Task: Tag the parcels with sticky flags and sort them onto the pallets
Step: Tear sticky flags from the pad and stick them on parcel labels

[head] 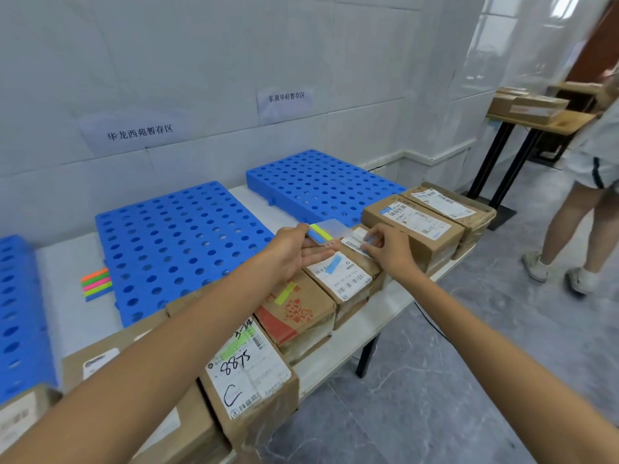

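Head view: L hand (pixel 294 251) pinches a clear flag sheet (pixel 324 233) btw. thumb and fingers. The sheet carries blue and yellow strips and is held just above the parcel row. R hand (pixel 390 251) has bent fingers, tips down on the label of a small parcel (pixel 355 242). Can't tell if it pinches a flag there or only presses, as the fingers cover the spot. Both forearms cross the near parcels and hide parts of them.

Parcels line the front edge of the white table (pixel 67 262):
- 8875 box (pixel 249 370) w/ green flag
- red-print box (pixel 298 313) w/ yellow flag
- white-label parcel (pixel 345 276) w/ blue flag
- the small parcel
- brown box (pixel 415 222) and far box (pixel 449 202), side by side

Behind the row lie three blue pallets: middle pallet (pixel 181 249), right pallet (pixel 321 185) and left pallet (pixel 20 313), the last partly cut off. A spare flag stack (pixel 97 284) lies on the table just left of the middle pallet. Paper signs (pixel 134 132) hang on the tiled wall. Far right, a second person (pixel 589 182) stands near a side table (pixel 536 127) w/ boxes.
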`<state>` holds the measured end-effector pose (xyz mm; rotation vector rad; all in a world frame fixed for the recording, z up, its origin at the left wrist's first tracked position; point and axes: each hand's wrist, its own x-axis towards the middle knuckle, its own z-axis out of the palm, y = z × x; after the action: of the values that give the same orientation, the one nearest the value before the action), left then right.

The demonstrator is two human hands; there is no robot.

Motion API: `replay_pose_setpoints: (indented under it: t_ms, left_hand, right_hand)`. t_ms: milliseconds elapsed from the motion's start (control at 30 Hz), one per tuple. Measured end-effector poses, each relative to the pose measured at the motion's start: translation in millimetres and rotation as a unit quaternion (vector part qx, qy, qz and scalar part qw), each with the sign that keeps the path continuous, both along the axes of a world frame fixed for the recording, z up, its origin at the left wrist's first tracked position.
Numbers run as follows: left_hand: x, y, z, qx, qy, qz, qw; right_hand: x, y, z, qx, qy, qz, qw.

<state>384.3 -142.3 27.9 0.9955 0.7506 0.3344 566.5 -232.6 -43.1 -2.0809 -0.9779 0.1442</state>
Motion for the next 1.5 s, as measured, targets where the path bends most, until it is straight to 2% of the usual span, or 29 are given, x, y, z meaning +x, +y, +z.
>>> replay_pose_setpoints:
  t_ms: [100, 400, 467, 533, 600, 700, 767, 833, 1033, 1167, 1400, 1500]
  left_hand:
    - [-2.2, -1.5, -0.9, 0.002, 0.007, -0.011, 1.000]
    - [-11.1, -12.3, -1.5, 0.029, 0.043, -0.058, 0.997]
    - [-14.3, -14.6, -0.2, 0.049, 0.052, -0.081, 0.994]
    - [-17.2, -16.5, 0.7, 0.051, 0.047, -0.102, 0.992]
    - [-19.2, -19.1, 2.1, 0.047, 0.031, -0.119, 0.991]
    - [-20.4, -24.5, 5.8, 0.048, 0.008, -0.127, 0.991]
    - [-21.4, -27.3, 8.2, 0.044, -0.005, -0.135, 0.990]
    - [-22.5, -28.8, 9.6, 0.042, -0.017, -0.146, 0.988]
    - [-25.0, -29.4, 10.4, 0.019, -0.037, -0.158, 0.987]
    - [-23.6, -31.4, 11.2, 0.015, -0.019, -0.164, 0.986]
    - [-27.8, -32.4, 10.3, -0.027, -0.034, -0.154, 0.987]
    - [-31.8, -31.4, 11.2, -0.030, -0.037, -0.139, 0.989]
  right_hand:
    - [1.6, -0.7, 1.2, -0.012, -0.044, 0.003, 0.999]
    - [1.9, -5.6, 1.7, -0.019, -0.087, -0.038, 0.995]
    - [-6.3, -6.6, 11.8, 0.025, -0.101, -0.035, 0.994]
    - [-22.5, -10.2, 26.7, 0.103, -0.127, -0.001, 0.987]
    - [-43.4, -15.9, 40.6, 0.140, -0.143, 0.082, 0.976]
    - [-68.0, -22.3, 49.5, 0.073, -0.223, 0.184, 0.954]
    - [-72.7, -23.3, 49.3, 0.054, -0.307, 0.188, 0.931]
    - [-72.6, -24.9, 48.5, 0.075, -0.337, 0.185, 0.920]
    - [-76.4, -30.4, 54.9, 0.147, -0.295, 0.181, 0.927]
    - [-79.2, -29.6, 61.8, 0.145, -0.260, 0.177, 0.938]
    - [-79.9, -28.6, 61.5, 0.147, -0.300, 0.187, 0.923]
    - [-81.1, -30.0, 62.5, 0.165, -0.288, 0.192, 0.924]
